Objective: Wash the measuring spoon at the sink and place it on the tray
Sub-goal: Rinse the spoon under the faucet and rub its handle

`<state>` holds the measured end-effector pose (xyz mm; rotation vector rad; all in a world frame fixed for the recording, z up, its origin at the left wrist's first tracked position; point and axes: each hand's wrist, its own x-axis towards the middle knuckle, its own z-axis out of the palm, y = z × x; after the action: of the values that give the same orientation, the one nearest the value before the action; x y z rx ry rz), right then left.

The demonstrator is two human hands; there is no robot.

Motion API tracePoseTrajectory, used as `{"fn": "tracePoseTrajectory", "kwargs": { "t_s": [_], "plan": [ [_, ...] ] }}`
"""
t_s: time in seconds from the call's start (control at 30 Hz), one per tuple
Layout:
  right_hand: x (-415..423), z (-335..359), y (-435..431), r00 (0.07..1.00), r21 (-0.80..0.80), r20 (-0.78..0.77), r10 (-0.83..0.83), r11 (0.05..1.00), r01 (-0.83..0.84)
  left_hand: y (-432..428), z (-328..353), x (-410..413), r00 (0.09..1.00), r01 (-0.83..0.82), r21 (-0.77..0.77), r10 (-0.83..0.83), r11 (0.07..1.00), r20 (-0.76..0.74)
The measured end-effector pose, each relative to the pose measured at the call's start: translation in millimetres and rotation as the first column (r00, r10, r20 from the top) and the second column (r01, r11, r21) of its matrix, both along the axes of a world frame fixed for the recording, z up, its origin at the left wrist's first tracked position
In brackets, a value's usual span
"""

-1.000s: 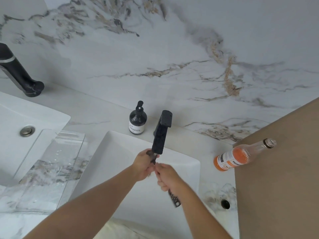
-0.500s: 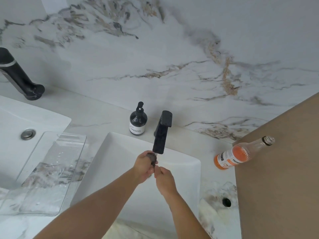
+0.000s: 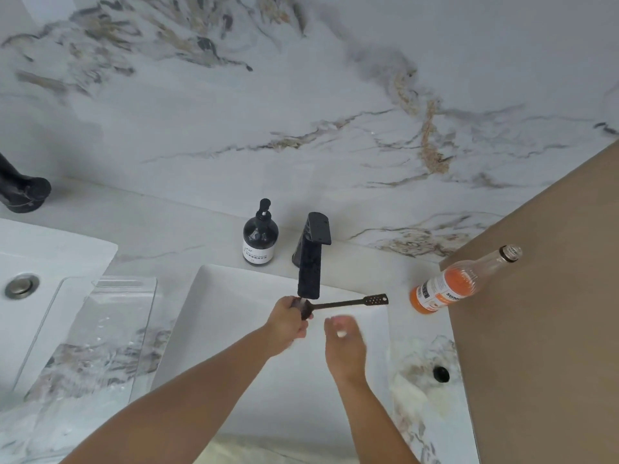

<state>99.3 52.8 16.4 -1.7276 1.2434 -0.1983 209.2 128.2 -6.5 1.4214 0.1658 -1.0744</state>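
The left hand (image 3: 288, 321) grips the bowl end of the measuring spoon (image 3: 338, 304) directly under the black faucet (image 3: 310, 262) spout, above the white sink (image 3: 234, 329). The spoon handle points right, roughly level. The right hand (image 3: 343, 346) is open and empty, just beside the spoon. The clear tray (image 3: 100, 329) lies on the desk, left of the sink.

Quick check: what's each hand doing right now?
Left hand: closed on the measuring spoon at its bowl end, under the faucet.
Right hand: open, empty, blurred.

Tray (image 3: 100, 329) left of sink (image 3: 234, 286)
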Motion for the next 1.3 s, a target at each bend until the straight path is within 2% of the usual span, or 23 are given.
{"fn": "tracePoseTrajectory", "kwargs": {
  "t_s": [0.03,0.07,0.1,0.17,0.23,0.27,0.33,0.37,0.47,0.5,0.53,0.57,0.6,0.63,0.67,0.73,0.83,0.97,1.07,1.13,1.23,1.3],
  "plan": [
    [5,2,7,0.995,0.413,-0.008,-0.096,0.906,0.091,1,-1,-2,0.999,-0.024,-0.032,0.023,0.999,-0.025],
    [8,4,12,0.992,0.648,-0.015,-0.128,0.754,0.107,3,-1,-4,0.997,-0.050,-0.065,0.046,0.997,-0.062],
    [11,4,15,0.992,0.739,0.029,-0.124,0.671,0.062,4,-1,-7,0.995,-0.061,-0.074,0.055,0.995,-0.080],
    [23,1,18,0.988,0.691,0.113,-0.107,0.723,-0.001,6,-4,-14,1.000,-0.027,-0.026,0.027,0.999,-0.011],
    [38,2,17,0.985,0.590,0.124,-0.117,0.807,0.022,10,-6,-17,0.980,0.077,0.088,-0.092,0.993,0.179],
    [44,2,14,0.987,0.553,0.121,-0.105,0.833,0.021,12,-6,-15,0.936,0.143,0.177,-0.191,0.974,0.295],
    [51,1,7,0.990,0.527,0.133,-0.046,0.849,-0.031,15,-6,-2,0.790,0.243,0.351,-0.394,0.904,0.470],
    [53,1,3,0.992,0.513,0.129,0.000,0.856,-0.066,18,-3,5,0.719,0.285,0.414,-0.478,0.865,0.504],
    [52,0,-9,0.984,0.477,0.116,0.139,0.861,-0.178,21,5,24,0.476,0.408,0.602,-0.722,0.687,0.502],
    [53,1,-13,0.980,0.475,0.131,0.152,0.858,-0.196,21,9,28,0.432,0.448,0.621,-0.764,0.643,0.480],
    [54,2,-16,0.977,0.480,0.162,0.136,0.854,-0.199,20,12,31,0.449,0.473,0.603,-0.765,0.643,0.463],
    [55,2,-17,0.974,0.505,0.207,0.088,0.843,-0.184,18,15,33,0.552,0.484,0.526,-0.710,0.700,0.437],
    [56,3,-18,0.966,0.551,0.258,0.011,0.820,-0.156,15,17,33,0.704,0.458,0.407,-0.602,0.790,0.376],
    [58,1,-17,0.954,0.592,0.290,-0.074,0.797,-0.119,12,17,32,0.833,0.393,0.286,-0.470,0.874,0.292],
    [60,-1,-14,0.941,0.623,0.302,-0.154,0.779,-0.073,9,17,29,0.914,0.312,0.179,-0.346,0.933,0.211],
    [63,-7,0,0.920,0.680,0.284,-0.270,0.733,0.005,3,12,17,0.984,0.154,0.051,-0.158,0.987,0.087],
    [61,-16,15,0.890,0.758,0.283,-0.357,0.652,0.020,1,6,2,1.000,-0.005,-0.011,0.005,1.000,-0.026],
    [47,-27,9,0.883,0.801,0.324,-0.338,0.595,-0.066,5,5,-6,0.998,0.045,-0.014,-0.044,0.999,0.034],
    [41,-32,-3,0.918,0.748,0.355,-0.179,0.644,-0.164,8,9,-8,0.979,0.159,0.041,-0.163,0.986,0.120],
    [40,-31,-12,0.926,0.684,0.375,-0.041,0.687,-0.246,14,14,-4,0.976,0.202,0.026,-0.203,0.979,0.083],
    [37,-29,-24,0.917,0.713,0.393,0.063,0.609,-0.348,25,22,-4,0.977,0.202,-0.088,-0.207,0.975,-0.058],
    [35,-27,-26,0.912,0.755,0.403,0.072,0.538,-0.376,33,23,-9,0.980,0.118,-0.150,-0.140,0.982,-0.145]
  ]
}}
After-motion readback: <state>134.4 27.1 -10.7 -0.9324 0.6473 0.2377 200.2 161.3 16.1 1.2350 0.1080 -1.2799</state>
